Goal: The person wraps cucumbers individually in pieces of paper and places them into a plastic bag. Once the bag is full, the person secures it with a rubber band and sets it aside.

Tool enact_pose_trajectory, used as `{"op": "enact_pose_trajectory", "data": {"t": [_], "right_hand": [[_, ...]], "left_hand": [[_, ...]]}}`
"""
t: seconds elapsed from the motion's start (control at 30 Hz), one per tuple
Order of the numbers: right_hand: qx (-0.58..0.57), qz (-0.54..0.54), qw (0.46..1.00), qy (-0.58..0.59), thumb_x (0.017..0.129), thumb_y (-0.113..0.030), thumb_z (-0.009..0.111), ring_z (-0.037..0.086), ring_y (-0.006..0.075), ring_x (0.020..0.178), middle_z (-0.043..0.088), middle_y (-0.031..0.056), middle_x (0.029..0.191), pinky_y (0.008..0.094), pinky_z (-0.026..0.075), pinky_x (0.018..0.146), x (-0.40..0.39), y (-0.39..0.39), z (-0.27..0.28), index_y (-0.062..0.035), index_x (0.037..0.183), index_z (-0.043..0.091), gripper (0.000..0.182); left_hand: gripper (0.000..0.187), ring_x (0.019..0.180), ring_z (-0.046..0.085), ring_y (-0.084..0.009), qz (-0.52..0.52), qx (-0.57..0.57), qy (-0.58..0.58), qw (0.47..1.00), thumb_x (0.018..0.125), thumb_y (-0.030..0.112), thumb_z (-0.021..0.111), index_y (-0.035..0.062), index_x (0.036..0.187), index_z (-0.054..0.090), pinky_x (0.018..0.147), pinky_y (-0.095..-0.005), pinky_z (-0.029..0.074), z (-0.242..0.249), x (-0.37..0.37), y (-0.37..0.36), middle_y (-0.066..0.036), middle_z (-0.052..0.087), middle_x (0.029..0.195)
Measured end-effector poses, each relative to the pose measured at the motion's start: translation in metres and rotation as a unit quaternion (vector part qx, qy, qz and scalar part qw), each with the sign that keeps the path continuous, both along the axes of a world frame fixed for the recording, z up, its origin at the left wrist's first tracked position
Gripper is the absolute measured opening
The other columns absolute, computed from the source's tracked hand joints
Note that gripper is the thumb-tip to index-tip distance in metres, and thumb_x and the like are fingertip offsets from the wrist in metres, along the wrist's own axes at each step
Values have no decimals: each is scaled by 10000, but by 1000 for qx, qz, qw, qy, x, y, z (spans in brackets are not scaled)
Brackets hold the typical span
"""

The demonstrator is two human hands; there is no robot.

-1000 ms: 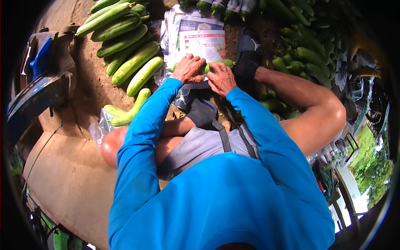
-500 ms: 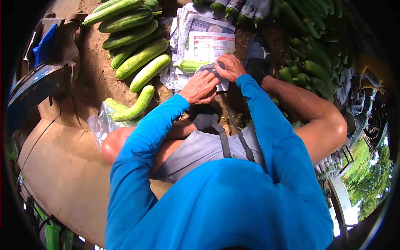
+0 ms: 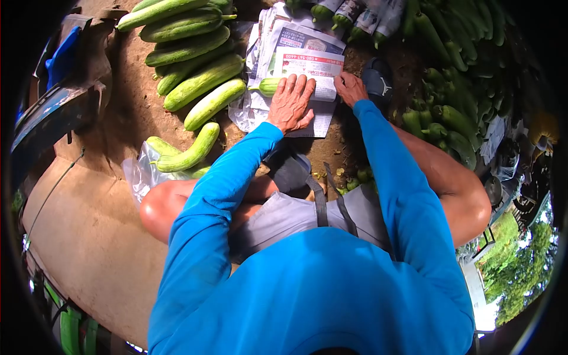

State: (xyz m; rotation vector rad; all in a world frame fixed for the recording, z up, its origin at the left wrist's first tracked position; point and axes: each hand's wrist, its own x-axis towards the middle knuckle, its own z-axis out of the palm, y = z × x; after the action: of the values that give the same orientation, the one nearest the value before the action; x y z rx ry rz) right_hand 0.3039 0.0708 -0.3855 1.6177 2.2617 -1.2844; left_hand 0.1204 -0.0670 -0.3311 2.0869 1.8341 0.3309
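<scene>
One cucumber [image 3: 269, 86] is half rolled in the newspaper [image 3: 313, 65] on the ground, its end left bare, pressed under the flat, open left hand [image 3: 291, 103] while the sheet's edge is pinched by the right hand [image 3: 350, 87], many loose cucumbers [image 3: 201, 80] remaining unwrapped.

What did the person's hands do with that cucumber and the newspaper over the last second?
The left hand went from gripping the cucumber to lying flat over the newspaper sheet now folded across it; only the cucumber's left end shows. The right hand slid to the sheet's right edge. The pile of bare cucumbers on the left stayed put, as did the wrapped ones at the top.
</scene>
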Motion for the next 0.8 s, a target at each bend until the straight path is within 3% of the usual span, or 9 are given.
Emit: {"op": "enact_pose_trajectory", "data": {"t": [0.13,0.2,0.27,0.37,0.4,0.47,0.53,0.67,0.8], "right_hand": [[151,17,988,3,833,-271,591,570,412,1045,576,213,1136,485,481,908,-4,4,13,-66,1026,608,281],[236,40,971,9,819,-260,602,544,401,1091,542,196,1197,473,474,928,-12,-3,32,-76,1047,603,293],[216,160,961,71,742,-255,660,474,379,1207,473,167,1305,467,417,1019,-22,-15,46,-68,1152,572,459],[241,225,944,28,629,-292,750,376,345,1327,440,161,1349,503,257,1143,-27,-39,38,-21,1386,361,893],[245,224,943,32,629,-292,750,376,345,1327,440,161,1349,503,257,1143,-28,-33,32,-21,1386,361,893],[291,242,925,19,633,-326,769,366,337,1319,423,148,1361,501,270,1124,-28,-22,17,-58,1398,352,911],[255,217,942,-35,621,-362,819,395,354,1233,422,137,1324,501,343,1021,-39,0,11,-111,1363,387,895],[255,238,933,-82,620,-393,826,441,335,1172,470,119,1205,496,407,908,-56,34,14,-123,1242,478,762],[185,318,918,-147,656,-462,815,528,308,1125,573,127,1138,447,430,892,-74,51,27,-106,1198,568,694]], "left_hand": [[727,1214,428,-371,26,0,33,999,726,430,666,63,1321,466,1019,-525,327,-21,-1,27,-183,465,1304],[672,1165,448,-364,37,-97,35,994,699,465,658,55,1213,521,960,-528,347,-26,-4,46,-176,491,1236],[622,1110,466,-353,40,21,42,998,675,461,645,61,1140,539,899,-527,356,-40,-14,56,-162,500,1172],[646,1178,453,-363,-14,-136,16,990,663,419,630,90,1212,543,962,-533,342,-32,-26,77,-149,495,1265],[646,1178,453,-363,-14,-133,21,991,663,419,630,90,1212,543,962,-533,342,-31,-29,81,-149,495,1265],[692,1221,437,-363,16,67,-80,994,632,417,626,70,1226,552,996,-512,334,-29,-32,77,-147,508,1267],[550,1175,471,-346,88,104,-131,982,730,307,602,67,1223,559,989,-479,352,-4,-30,72,-145,534,1212],[466,1156,493,-344,150,77,-135,976,748,232,610,68,1183,568,996,-478,368,22,-21,45,-143,548,1209],[589,1220,454,-344,108,30,-60,992,737,267,632,80,1284,518,1014,-483,354,21,-25,32,-142,510,1304]]}}
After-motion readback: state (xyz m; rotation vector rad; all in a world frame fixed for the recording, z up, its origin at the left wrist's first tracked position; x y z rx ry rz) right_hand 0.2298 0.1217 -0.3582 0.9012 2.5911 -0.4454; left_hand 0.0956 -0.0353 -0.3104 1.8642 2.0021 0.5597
